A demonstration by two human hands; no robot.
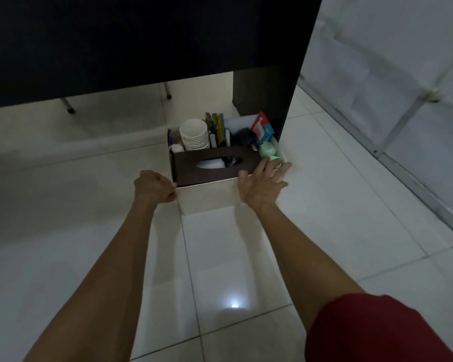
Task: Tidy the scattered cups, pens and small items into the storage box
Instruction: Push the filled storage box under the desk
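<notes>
A white storage box (207, 195) stands on the tiled floor beneath a dark desk. Inside it are a brown tissue holder (194, 165), a stack of white cups (195, 135), upright pens and packets (216, 126), a black item (245, 137), a red and teal packet (263, 128) and a mint-green object (268, 151). My left hand (154, 186) is curled on the box's near left corner. My right hand (263, 182) lies with fingers spread against the near right corner, touching the rim.
The dark desk panel (141, 35) hangs low over the box, and its side panel (285, 105) stands just behind the box on the right. Metal chair legs (68, 107) are at the back left. A white panelled wall (403, 87) runs along the right.
</notes>
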